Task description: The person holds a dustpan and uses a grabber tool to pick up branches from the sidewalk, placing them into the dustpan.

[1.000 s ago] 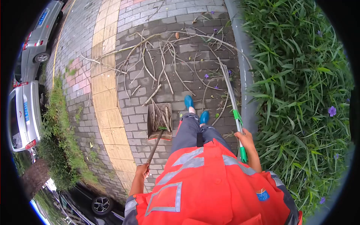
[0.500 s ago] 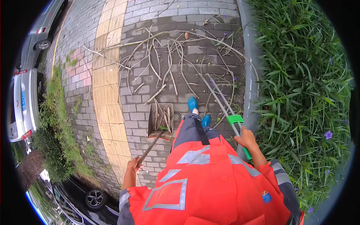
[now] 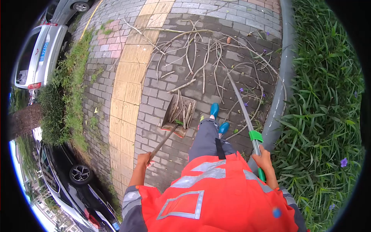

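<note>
My left hand is closed round the wooden handle of a dustpan. The dustpan rests on the grey paving and holds several short sticks and a bit of green leaf. My right hand grips a long metal litter picker with green parts, near its lower end. The picker's long arms lie close together, and its far tip is over the bare branches spread on the paving. One loose stick lies just beyond the dustpan.
A yellow tactile strip runs along the left. A grey kerb borders green plants on the right. Parked cars, including a white van and a black car, stand beyond a grass verge. Blue shoes are below the branches.
The view has turned, and the scene sits further right. The litter picker's arms, spread apart half a second ago, are now close together, with its tip at the branches. My left hand still holds the handle.
</note>
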Demonstrator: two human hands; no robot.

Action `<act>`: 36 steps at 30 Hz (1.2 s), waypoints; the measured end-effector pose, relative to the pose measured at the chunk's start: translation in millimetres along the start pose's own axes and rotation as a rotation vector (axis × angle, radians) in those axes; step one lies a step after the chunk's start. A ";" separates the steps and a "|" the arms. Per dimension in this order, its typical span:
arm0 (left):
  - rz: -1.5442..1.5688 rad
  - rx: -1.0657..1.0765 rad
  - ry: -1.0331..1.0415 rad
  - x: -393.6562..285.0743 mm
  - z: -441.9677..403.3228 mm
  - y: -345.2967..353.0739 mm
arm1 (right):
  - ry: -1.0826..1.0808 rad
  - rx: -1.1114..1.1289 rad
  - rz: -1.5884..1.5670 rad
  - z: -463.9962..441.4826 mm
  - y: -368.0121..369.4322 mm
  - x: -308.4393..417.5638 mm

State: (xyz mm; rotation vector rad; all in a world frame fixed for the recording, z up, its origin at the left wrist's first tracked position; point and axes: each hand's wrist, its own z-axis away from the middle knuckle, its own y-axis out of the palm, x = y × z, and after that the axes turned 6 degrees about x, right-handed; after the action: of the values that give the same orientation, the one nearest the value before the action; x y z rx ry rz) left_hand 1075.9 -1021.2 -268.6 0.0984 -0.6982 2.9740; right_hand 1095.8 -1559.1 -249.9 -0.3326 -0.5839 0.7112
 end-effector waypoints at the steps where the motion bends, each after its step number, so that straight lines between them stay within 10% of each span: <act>1: 0.015 -0.028 0.000 7.4 -0.3 3.7 | -0.034 -0.040 -0.096 7.6 2.4 8.0; 10: 0.101 -0.026 0.223 4.1 -7.2 1.5 | -0.238 0.300 -0.092 35.6 19.0 14.7; 21: 0.147 -0.038 0.311 72.4 -5.8 -3.1 | 0.106 0.633 -0.180 5.1 103.4 79.0; 36: 0.273 -0.016 0.274 145.5 -21.3 -15.4 | 0.054 0.053 0.348 -32.1 100.0 60.3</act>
State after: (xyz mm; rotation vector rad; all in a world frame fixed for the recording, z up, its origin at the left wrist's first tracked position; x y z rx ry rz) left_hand 931.8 -988.0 -268.9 -0.4313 -0.7512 3.1424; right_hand 1100.5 -1448.7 -299.4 -0.4078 -0.4593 1.0478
